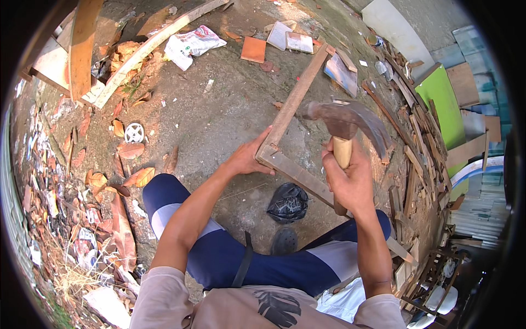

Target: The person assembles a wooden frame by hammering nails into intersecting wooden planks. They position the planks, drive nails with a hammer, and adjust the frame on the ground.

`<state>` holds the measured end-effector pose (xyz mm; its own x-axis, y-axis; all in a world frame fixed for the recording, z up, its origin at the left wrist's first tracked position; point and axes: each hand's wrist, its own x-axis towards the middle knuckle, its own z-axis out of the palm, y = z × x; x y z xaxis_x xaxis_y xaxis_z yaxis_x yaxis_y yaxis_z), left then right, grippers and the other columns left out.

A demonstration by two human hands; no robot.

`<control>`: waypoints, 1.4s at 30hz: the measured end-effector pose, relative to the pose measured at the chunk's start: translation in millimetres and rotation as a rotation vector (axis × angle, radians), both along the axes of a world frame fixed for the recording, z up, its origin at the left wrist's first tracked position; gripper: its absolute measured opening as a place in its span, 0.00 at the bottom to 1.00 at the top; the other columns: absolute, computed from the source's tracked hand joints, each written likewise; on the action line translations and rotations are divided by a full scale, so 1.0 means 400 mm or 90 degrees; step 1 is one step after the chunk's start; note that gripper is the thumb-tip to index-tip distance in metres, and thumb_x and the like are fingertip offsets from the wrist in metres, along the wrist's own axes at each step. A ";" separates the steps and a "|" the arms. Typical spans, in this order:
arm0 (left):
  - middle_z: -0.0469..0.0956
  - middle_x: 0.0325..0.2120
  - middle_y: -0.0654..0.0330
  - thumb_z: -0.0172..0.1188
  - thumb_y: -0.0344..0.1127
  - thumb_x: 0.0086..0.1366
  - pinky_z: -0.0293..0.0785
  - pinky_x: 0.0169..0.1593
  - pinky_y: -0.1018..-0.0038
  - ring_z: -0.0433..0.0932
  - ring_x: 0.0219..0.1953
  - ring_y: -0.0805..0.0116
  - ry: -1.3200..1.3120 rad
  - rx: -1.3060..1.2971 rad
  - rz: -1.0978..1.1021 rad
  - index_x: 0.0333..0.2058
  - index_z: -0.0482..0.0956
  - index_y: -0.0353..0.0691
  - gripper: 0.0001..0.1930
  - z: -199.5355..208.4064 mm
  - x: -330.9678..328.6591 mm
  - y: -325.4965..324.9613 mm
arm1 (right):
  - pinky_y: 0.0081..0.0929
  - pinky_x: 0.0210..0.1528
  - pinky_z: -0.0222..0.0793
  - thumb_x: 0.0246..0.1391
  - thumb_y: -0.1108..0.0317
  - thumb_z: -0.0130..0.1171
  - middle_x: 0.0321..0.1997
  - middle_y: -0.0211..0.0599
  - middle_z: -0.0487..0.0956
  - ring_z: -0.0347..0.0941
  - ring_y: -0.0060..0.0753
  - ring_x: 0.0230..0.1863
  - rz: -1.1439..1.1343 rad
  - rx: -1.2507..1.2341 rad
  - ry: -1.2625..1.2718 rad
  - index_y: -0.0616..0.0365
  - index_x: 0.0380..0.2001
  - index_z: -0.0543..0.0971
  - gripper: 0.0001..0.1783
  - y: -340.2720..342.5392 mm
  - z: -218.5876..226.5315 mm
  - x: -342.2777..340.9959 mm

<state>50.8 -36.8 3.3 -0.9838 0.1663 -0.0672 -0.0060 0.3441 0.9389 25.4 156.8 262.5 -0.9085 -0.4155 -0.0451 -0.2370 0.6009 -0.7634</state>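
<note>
My right hand (pixel 350 178) grips a claw hammer by its pale wooden handle (pixel 343 151). The hammer's rusty brown head (pixel 344 118) is raised over the wood, its curved claw toward the right. My left hand (pixel 247 156) holds an L-shaped wooden frame (pixel 298 97) at its corner, thumb and fingers around the joint. One board of the frame runs away from me, the other toward my right knee, partly behind my right hand. Between my legs, a black plastic bag (pixel 288 203) lies on the ground with what look like nails on it.
Wood scraps (pixel 419 159) pile up along the right, by a green panel (pixel 445 112). Ahead lie an orange tile (pixel 253 50), a white plastic sack (pixel 192 46) and a long curved-looking plank (pixel 156 46). Dry leaves (pixel 131 151) and litter cover the left side.
</note>
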 end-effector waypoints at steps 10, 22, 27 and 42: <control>0.73 0.62 0.48 0.85 0.46 0.39 0.68 0.65 0.62 0.73 0.65 0.52 -0.007 0.062 0.021 0.76 0.38 0.53 0.73 -0.011 0.001 0.007 | 0.43 0.39 0.73 0.53 0.70 0.58 0.32 0.59 0.80 0.80 0.59 0.35 0.124 0.232 -0.128 0.65 0.41 0.76 0.13 0.044 -0.130 0.036; 0.73 0.51 0.50 0.78 0.53 0.49 0.61 0.64 0.55 0.70 0.60 0.56 0.412 -0.146 0.378 0.59 0.68 0.41 0.43 0.111 0.211 0.296 | 0.38 0.42 0.74 0.56 0.70 0.60 0.35 0.47 0.81 0.80 0.44 0.36 0.018 0.083 -0.076 0.63 0.44 0.76 0.13 0.161 -0.125 0.028; 0.76 0.47 0.59 0.72 0.63 0.52 0.65 0.58 0.58 0.74 0.53 0.59 0.355 -0.352 -0.075 0.47 0.79 0.42 0.34 0.260 0.042 0.279 | 0.37 0.41 0.73 0.56 0.69 0.61 0.34 0.46 0.81 0.80 0.44 0.36 0.074 0.147 -0.037 0.62 0.42 0.76 0.12 0.196 -0.057 -0.056; 0.75 0.24 0.65 0.62 0.50 0.59 0.68 0.34 0.69 0.75 0.29 0.67 0.452 -0.432 0.024 0.26 0.79 0.47 0.14 0.159 -0.004 0.292 | 0.38 0.53 0.75 0.40 0.56 0.82 0.48 0.50 0.84 0.82 0.47 0.49 0.226 0.190 -0.342 0.67 0.53 0.75 0.41 0.344 -0.334 -0.183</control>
